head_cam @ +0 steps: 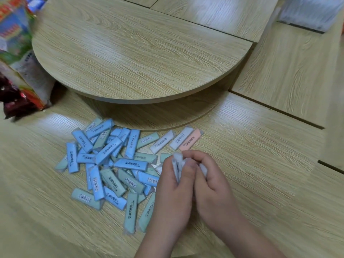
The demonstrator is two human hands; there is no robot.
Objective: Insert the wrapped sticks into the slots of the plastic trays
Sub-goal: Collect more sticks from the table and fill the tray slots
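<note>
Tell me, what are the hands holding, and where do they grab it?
The left hand and right hand together hold a few white wrapped sticks, fingers curled round their middles; only the ends poke out.

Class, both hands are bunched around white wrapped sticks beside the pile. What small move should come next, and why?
Probably carry them toward the blurred clear plastic stack at far right, possibly the trays: left hand and right hand grip white wrapped sticks, and no tray lies beside the pile.
</note>
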